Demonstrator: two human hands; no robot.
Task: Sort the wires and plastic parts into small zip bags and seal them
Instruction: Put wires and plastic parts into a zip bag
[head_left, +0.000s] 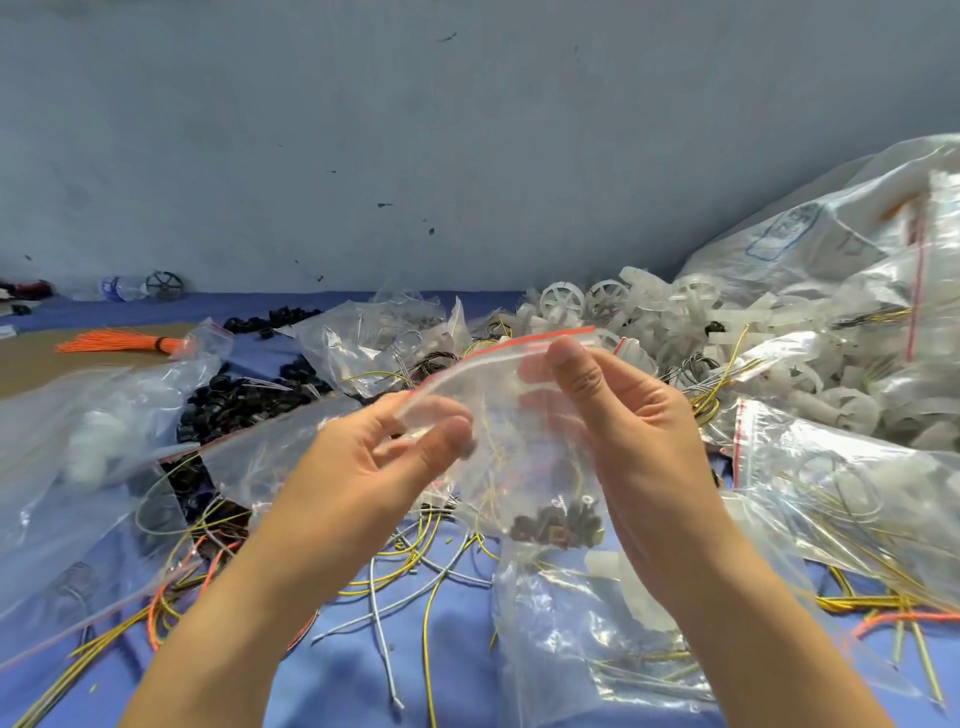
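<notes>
I hold a small clear zip bag (524, 441) with a red strip along its top, raised above the blue table. Dark plastic parts (558, 527) lie at its bottom and thin yellowish wires run up inside. My left hand (374, 467) pinches the left end of the bag's top edge between thumb and fingers. My right hand (623, 415) pinches the right end of the top edge, thumb in front. Loose yellow, grey and orange wires (415, 561) lie on the table below.
Clear bags (78, 467) cover the left and filled zip bags (831, 493) the right. A heap of white plastic wheels (649, 312) lies behind, black parts (244, 395) at left, an orange wire bundle (119, 342) far left. A grey wall stands behind.
</notes>
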